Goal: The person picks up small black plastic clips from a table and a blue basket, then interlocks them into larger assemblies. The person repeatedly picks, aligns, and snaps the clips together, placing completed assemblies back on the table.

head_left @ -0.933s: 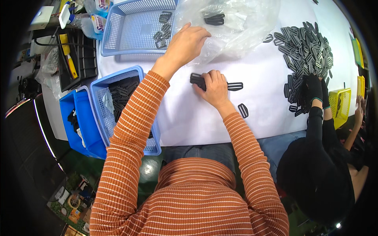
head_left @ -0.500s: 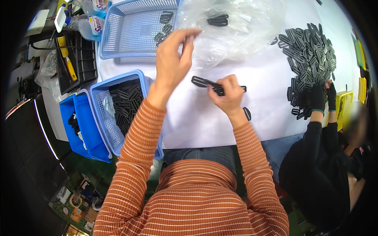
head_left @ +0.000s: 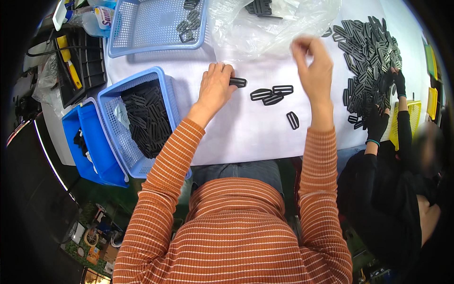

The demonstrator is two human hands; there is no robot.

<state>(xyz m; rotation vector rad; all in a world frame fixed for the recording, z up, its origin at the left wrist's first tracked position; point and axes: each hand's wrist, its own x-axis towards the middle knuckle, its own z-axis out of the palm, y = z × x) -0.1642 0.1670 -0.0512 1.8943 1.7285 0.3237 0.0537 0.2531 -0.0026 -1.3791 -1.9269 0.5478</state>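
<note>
Low on the white tabletop, my left hand [head_left: 216,86] has its fingers closed over a black plastic strap slider [head_left: 238,82], whose right end sticks out past the fingertips. Whether more lie beneath the hand is hidden. Just right of it, three sliders [head_left: 272,94] form a loose group, and a single slider [head_left: 292,120] lies nearer to me. Raised over the table right of these, my right hand [head_left: 314,66] has bent fingers with a gap to the thumb. Nothing shows in it, though its fingertips are blurred.
A clear plastic bag [head_left: 279,35] with black sliders lies at the back. Light-blue baskets [head_left: 163,94] [head_left: 156,51] and a dark-blue bin [head_left: 90,163] stand left. At right, a co-worker's gloved hands [head_left: 378,124] touch a large slider heap [head_left: 366,57]; a yellow basket [head_left: 402,123] is beside it.
My right hand has let go of its sliders and moved up and right. My left hand has come down from near the bag onto a slider. The view has shifted a little.
</note>
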